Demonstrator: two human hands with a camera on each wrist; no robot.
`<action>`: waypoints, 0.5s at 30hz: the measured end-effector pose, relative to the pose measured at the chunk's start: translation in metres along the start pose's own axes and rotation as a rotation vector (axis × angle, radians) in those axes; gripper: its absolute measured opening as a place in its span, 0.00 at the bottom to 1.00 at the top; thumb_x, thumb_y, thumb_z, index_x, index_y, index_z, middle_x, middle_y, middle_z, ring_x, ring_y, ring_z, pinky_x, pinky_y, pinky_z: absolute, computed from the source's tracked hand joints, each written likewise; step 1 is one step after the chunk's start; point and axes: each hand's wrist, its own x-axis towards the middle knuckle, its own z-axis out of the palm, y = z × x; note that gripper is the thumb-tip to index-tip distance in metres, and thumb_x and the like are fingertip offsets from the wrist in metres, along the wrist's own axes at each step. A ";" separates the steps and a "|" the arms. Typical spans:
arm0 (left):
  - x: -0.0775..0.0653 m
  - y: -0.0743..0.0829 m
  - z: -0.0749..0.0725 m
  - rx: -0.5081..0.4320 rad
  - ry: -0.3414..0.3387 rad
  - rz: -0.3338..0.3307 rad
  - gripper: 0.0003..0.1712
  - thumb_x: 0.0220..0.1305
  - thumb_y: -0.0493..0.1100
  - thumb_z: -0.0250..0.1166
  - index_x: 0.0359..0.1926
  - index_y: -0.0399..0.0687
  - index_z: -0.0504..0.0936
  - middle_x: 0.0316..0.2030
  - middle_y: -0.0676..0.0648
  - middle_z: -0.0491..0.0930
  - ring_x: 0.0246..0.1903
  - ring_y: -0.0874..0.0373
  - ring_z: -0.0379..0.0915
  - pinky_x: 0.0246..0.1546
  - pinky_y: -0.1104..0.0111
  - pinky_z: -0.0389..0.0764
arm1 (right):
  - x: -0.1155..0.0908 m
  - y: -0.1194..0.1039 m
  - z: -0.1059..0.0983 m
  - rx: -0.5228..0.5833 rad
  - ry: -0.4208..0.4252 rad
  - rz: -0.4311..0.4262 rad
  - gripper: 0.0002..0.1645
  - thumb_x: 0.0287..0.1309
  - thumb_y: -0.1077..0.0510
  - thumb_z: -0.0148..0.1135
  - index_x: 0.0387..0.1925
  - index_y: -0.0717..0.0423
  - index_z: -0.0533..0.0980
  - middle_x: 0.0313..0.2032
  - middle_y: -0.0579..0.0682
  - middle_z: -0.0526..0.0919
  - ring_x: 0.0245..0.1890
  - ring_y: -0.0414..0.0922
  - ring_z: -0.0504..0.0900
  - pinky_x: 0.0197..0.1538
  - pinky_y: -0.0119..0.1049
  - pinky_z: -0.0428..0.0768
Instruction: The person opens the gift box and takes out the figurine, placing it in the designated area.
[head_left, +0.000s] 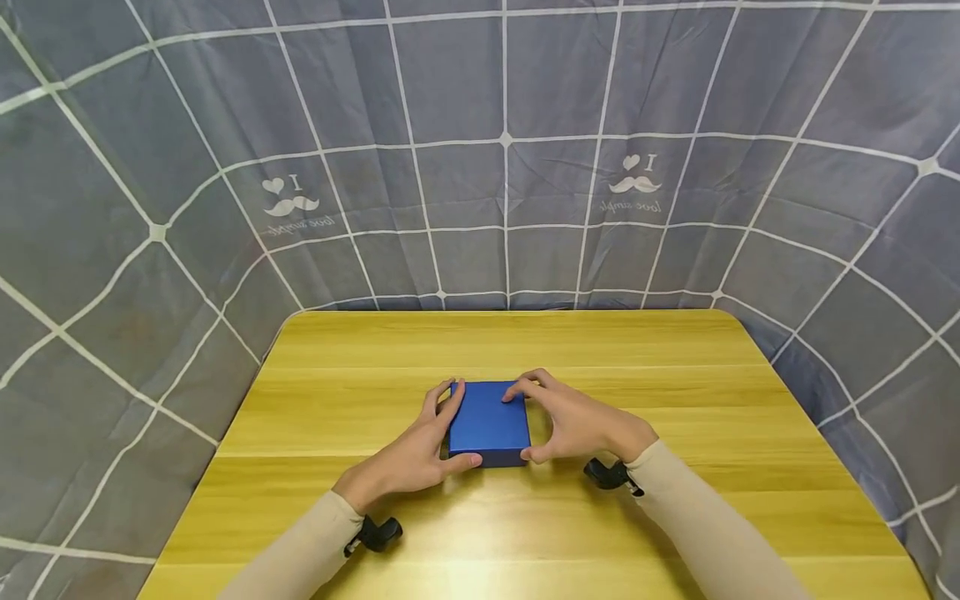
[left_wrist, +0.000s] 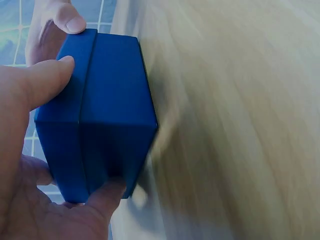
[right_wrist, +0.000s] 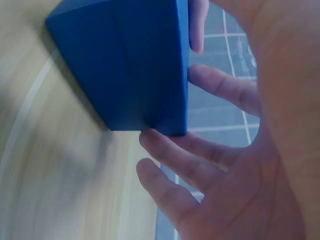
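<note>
A blue lidded box [head_left: 489,421] lies flat on the wooden table between both hands. My left hand [head_left: 408,454] grips its left part, thumb on the front face and fingers along the left side and far corner. In the left wrist view, the thumb presses the lid part of the box [left_wrist: 117,80], above a seam that runs round the sides. My right hand [head_left: 581,421] holds the right part: its thumb is at the front right corner, a finger touches the top, and others reach the far edge. The right wrist view shows two fingertips at the box's [right_wrist: 145,65] far end.
The wooden table [head_left: 360,342] extends around the box on all sides. A grey cloth with white grid lines [head_left: 465,183] hangs behind and beside the table. Black wrist mounts [head_left: 378,533] sit under both beige sleeves [head_left: 712,517].
</note>
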 end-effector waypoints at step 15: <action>0.013 0.007 0.017 0.019 0.045 0.043 0.71 0.72 0.62 0.84 0.97 0.52 0.48 0.94 0.34 0.44 0.89 0.35 0.63 0.85 0.40 0.74 | -0.029 0.017 -0.013 0.068 0.014 0.016 0.49 0.65 0.33 0.87 0.81 0.30 0.74 0.87 0.55 0.65 0.82 0.62 0.75 0.79 0.71 0.79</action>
